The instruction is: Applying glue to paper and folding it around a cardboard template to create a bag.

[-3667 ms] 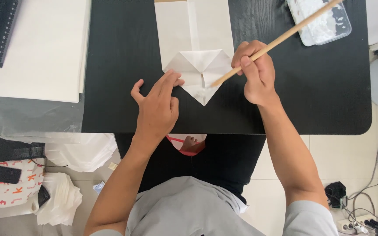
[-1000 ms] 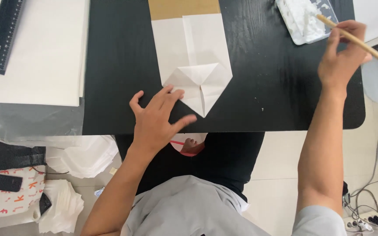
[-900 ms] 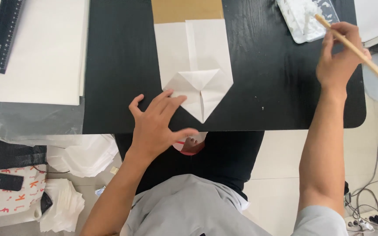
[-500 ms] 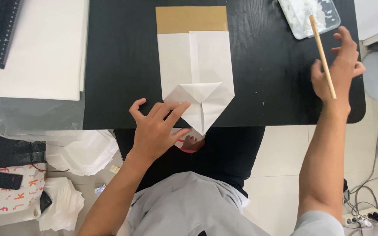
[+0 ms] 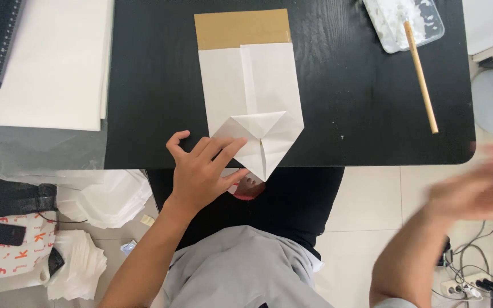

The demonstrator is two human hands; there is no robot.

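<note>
Black tabletop [image 5: 155, 85] carries a folded white paper bag [image 5: 252, 108] whose pointed bottom flap lies under the spread fingers of the left hand [image 5: 201, 171]. Off the table edge, the right hand [image 5: 480, 185] is blurred, fingers apparently apart and empty, well away from the wooden stick [image 5: 420, 77] leaning into a clear glue tray [image 5: 429, 28]

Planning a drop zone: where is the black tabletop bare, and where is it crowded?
Bare: the black table between the white paper stack and the folded white paper bag, and between that bag and the wooden stick. Crowded: the near edge, where the left hand presses the bag's folded point, and the far right corner with the clear plastic tray.
</note>
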